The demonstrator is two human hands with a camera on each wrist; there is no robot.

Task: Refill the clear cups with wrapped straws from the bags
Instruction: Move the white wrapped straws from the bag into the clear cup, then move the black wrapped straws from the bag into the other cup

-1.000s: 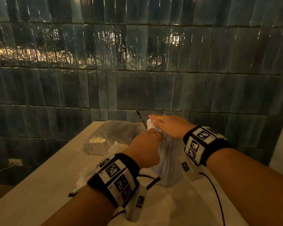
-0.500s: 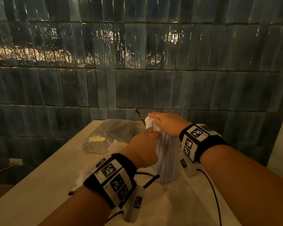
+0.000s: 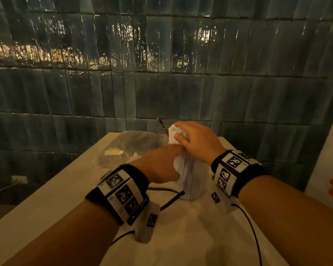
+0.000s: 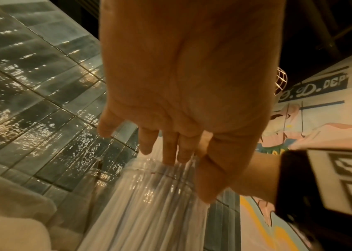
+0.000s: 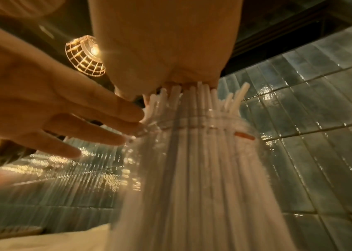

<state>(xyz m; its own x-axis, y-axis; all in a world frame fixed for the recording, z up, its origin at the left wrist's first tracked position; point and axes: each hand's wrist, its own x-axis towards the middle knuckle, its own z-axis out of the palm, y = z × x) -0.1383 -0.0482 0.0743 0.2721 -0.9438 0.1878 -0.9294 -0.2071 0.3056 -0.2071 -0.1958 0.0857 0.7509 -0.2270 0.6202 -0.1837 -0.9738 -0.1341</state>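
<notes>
White paper-wrapped straws [image 3: 188, 169] packed upright in a clear cup [image 5: 192, 169] on the bench [image 3: 46, 204]; right hand [image 3: 196, 139] flat on their tops, left hand [image 3: 161, 162] straight-fingered beside: settling step, next demands gentle downward pressing.

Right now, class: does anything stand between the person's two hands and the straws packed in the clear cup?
Nothing visible does. The right hand lies on top of the wrapped straws, and the left hand has straight fingers against the side of the bundle at the rim of the clear cup.
</notes>
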